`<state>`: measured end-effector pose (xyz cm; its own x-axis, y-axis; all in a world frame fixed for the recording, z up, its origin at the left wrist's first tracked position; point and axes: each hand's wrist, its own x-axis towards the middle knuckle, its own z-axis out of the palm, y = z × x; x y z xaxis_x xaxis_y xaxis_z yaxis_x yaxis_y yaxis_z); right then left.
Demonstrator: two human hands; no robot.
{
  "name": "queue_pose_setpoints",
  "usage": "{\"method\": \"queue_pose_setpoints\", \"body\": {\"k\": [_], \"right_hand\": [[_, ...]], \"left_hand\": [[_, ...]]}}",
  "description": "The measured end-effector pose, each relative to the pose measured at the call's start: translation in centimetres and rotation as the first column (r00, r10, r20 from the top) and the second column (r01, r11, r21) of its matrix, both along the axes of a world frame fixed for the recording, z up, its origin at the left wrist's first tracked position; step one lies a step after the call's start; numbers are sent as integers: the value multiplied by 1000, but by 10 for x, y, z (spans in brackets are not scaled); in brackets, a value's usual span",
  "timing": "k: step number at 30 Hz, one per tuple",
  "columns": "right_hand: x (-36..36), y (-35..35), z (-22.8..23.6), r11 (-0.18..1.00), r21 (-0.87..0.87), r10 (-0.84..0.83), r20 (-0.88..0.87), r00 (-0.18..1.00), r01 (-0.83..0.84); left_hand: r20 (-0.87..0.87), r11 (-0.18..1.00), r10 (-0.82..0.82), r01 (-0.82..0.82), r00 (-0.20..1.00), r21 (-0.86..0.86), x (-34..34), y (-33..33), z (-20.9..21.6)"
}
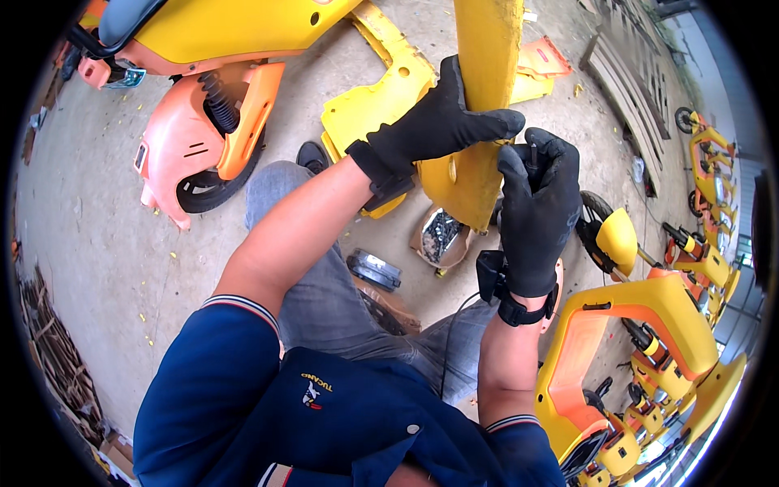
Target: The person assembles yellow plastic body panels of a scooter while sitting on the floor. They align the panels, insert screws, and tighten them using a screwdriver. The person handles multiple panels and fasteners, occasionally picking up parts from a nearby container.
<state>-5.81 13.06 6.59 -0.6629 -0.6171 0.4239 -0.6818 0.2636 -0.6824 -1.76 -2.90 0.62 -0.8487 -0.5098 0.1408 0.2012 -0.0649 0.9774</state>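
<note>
A long yellow body panel (pixel 488 49), scuffed along its edge, stands upright in front of me. My left hand (pixel 442 122), in a black glove, is wrapped around the panel's edge, thumb stretched across its face toward the right. Close beside the panel's right edge, my gloved right hand (pixel 540 211) is closed with its fingers curled upward. Between its thumb and fingers pokes up a thin dark pin-like piece (pixel 533 156); its lower part is hidden in the glove. Below the panel, an open cardboard box (pixel 428 253) holds many small dark metal parts.
A grey-clear plastic case (pixel 373 269) lies by my legs. An orange-and-yellow scooter (pixel 187 150) stands at the left, and yellow panels (pixel 381 89) lie beyond my hands. Wooden slats (pixel 621 89) are at the far right. Several yellow scooters (pixel 706 264) line the right side, behind a large panel (pixel 673 312).
</note>
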Motion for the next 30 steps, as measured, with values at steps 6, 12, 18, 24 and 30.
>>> {"method": "queue_pose_setpoints", "body": {"k": [6,12,18,24,30], "right_hand": [[-5,1,5,1000,24,20,-20,1000,-20],[-7,4,16,992,123,4,110,994,-18],[-7,5,23,990,127,34,142,989,-53],[-13,11,23,982,183,18,180,984,-51],[-16,12,21,979,196,15,217,976,-58]], "left_hand": [[8,998,-27,28,1000,-57,1,2,0],[21,998,-61,61,998,-9,4,4,3],[21,998,-64,64,998,19,3,7,4],[-8,998,-62,62,998,-14,0,9,1],[-14,996,-86,86,996,18,1,9,-1]]}}
